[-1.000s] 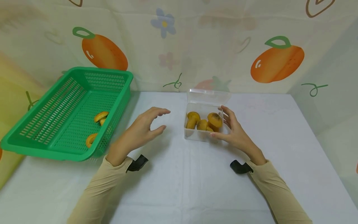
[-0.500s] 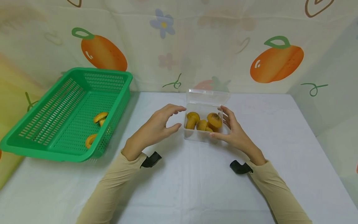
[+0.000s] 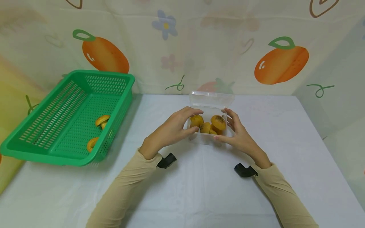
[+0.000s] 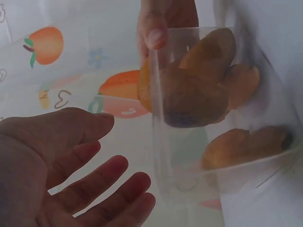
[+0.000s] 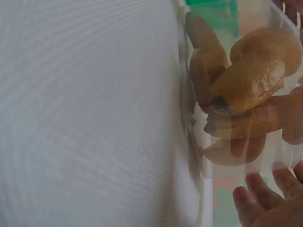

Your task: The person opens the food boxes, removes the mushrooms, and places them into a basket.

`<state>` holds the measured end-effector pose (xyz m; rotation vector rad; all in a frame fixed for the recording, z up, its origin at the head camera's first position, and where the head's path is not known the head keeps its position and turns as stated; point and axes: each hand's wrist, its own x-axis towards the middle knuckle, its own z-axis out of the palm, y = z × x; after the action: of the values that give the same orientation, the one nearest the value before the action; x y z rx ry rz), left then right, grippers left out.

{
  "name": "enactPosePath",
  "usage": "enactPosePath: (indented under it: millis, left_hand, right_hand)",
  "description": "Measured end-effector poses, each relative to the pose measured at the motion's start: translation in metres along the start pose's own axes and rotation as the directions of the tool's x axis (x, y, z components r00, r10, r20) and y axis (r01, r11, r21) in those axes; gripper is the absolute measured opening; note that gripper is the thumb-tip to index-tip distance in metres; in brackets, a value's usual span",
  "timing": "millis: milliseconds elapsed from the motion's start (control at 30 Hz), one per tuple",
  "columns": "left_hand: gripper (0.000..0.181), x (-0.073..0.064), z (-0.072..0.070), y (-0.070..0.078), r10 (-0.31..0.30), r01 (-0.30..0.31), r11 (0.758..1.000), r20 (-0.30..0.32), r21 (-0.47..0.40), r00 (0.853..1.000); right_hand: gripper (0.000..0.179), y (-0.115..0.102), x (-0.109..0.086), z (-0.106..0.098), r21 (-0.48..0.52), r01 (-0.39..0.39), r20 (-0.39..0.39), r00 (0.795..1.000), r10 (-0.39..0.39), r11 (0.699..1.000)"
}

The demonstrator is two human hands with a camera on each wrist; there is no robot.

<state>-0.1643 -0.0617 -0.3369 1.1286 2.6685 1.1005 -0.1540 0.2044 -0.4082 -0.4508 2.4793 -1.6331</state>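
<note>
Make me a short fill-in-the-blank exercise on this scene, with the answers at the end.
The colour of the basket is ____.
The number of mushrooms visible in it is ____.
The lid of the clear box is not shut but ____.
The grip nearer the basket is the person's ____ one.

Missing words: green; two; open; left.

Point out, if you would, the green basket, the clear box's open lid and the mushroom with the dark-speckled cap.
Green basket (image 3: 76,117): head view, on its bare floor.
Open lid (image 3: 211,99): head view, on its raised clear panel.
Dark-speckled mushroom (image 3: 218,121): head view, on its cap.
</note>
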Motion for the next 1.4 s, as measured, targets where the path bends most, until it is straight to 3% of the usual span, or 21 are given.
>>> enactPosePath:
  millis: [400, 700, 900, 1400]
  left_hand:
    - [0.046, 0.014, 0.018, -0.001, -0.037, 0.038, 0.999, 0.072, -0.01, 0.997]
    - [0.046, 0.02, 0.023, 0.001, -0.092, 0.086, 0.995, 0.126, 0.056, 0.988]
    - [0.044, 0.024, 0.025, 0.004, -0.1, 0.08, 0.989, 0.163, 0.125, 0.982]
    - [0.039, 0.029, 0.032, 0.005, -0.165, 0.131, 0.973, 0.18, 0.188, 0.97]
  right_hand:
    - [0.105, 0.0, 0.0, -0.001, -0.004, 0.012, 0.005, 1.0, -0.012, 1.0]
    - [0.104, 0.0, 0.0, 0.0, -0.012, 0.01, 0.009, 1.0, -0.01, 1.0]
    - [0.104, 0.0, 0.0, 0.0, -0.011, 0.005, 0.005, 1.0, -0.005, 1.0]
    - [0.104, 0.001, -0.001, -0.001, -0.014, 0.004, 0.009, 1.0, -0.004, 1.0]
